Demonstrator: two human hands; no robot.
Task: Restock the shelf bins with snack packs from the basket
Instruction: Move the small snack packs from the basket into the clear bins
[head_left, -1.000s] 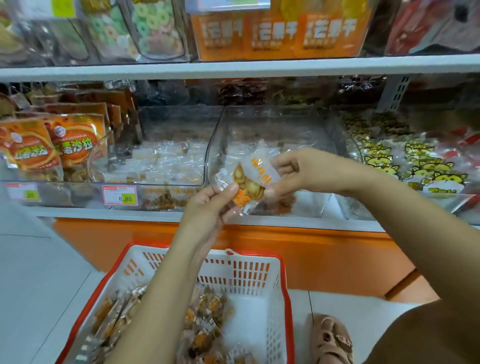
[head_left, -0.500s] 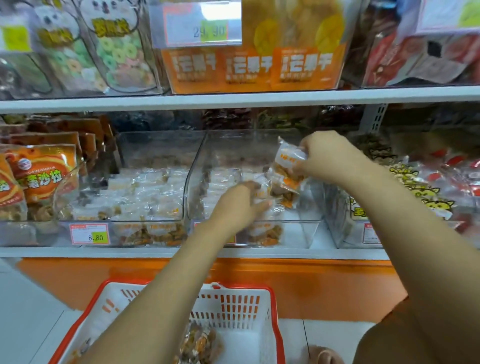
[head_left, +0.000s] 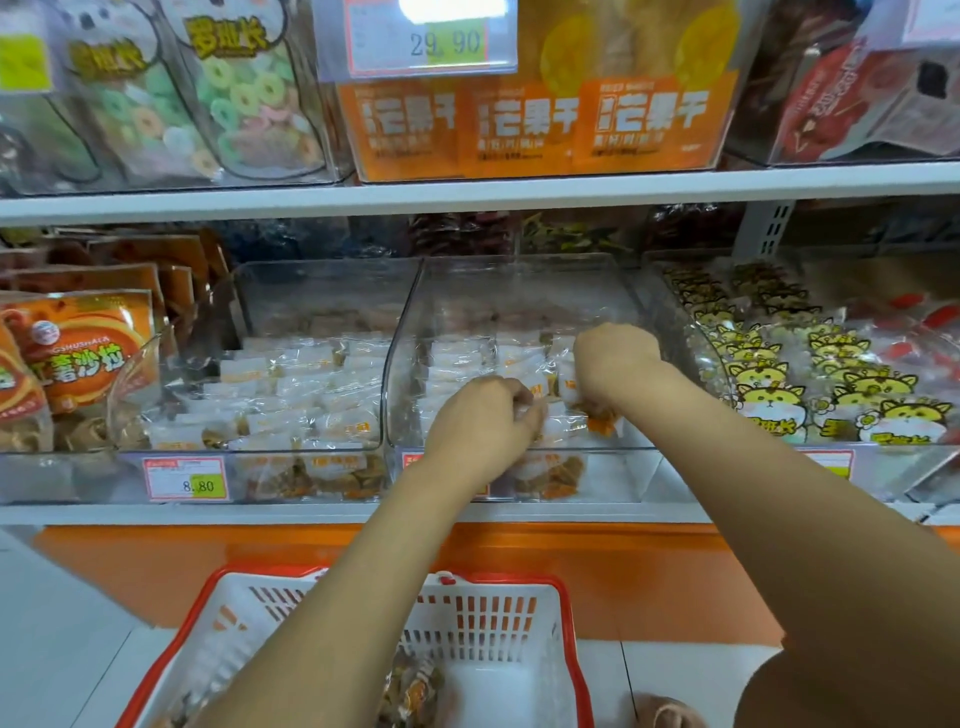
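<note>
— At twelve o'clock: clear, glossy plastic of the bin (head_left: 519, 291), streaked with glare; inside, crinkled shiny film of the snack packs (head_left: 460, 361).
— At six: smooth white plastic lattice of the basket (head_left: 493, 618), glossy red rim. At eight, paper price tag (head_left: 186, 479) behind clear plastic.

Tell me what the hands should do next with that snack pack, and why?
Probably the right hand should let go of the snack pack. It holds the pack low inside the middle clear bin, among the stocked packs, with the left hand right beside it. The basket below holds more to fetch.
</note>
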